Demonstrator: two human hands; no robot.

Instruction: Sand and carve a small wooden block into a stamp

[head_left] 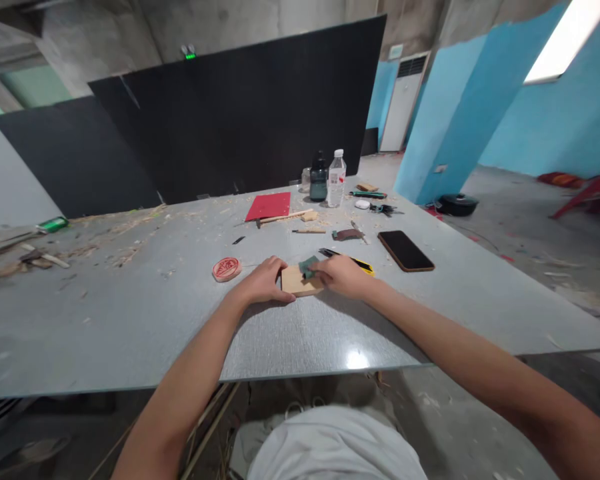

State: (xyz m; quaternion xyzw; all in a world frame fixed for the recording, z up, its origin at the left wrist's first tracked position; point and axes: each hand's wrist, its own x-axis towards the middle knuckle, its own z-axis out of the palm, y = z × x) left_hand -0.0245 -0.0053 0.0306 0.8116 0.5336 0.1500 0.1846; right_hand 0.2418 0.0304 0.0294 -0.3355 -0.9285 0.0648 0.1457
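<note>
A small pale wooden block (296,284) lies flat on the table in front of me. My left hand (266,281) grips its left end, fingers along the far side and thumb at the near edge. My right hand (344,275) is closed on a folded piece of dark green sandpaper (307,265), which rests on the block's top face near its far right part. Just beyond my right hand lies a yellow and black utility knife (365,267), partly covered by that hand. To the left of my left hand sits a round wooden piece with a red carved design (227,269).
A phone (406,251) lies right of my hands. Farther back are a carving tool (310,231), a curved brown piece (348,235), a red sheet (269,206), a clear bottle (337,180) and a dark bottle (319,179). Wood shavings cover the table's (130,320) left and back.
</note>
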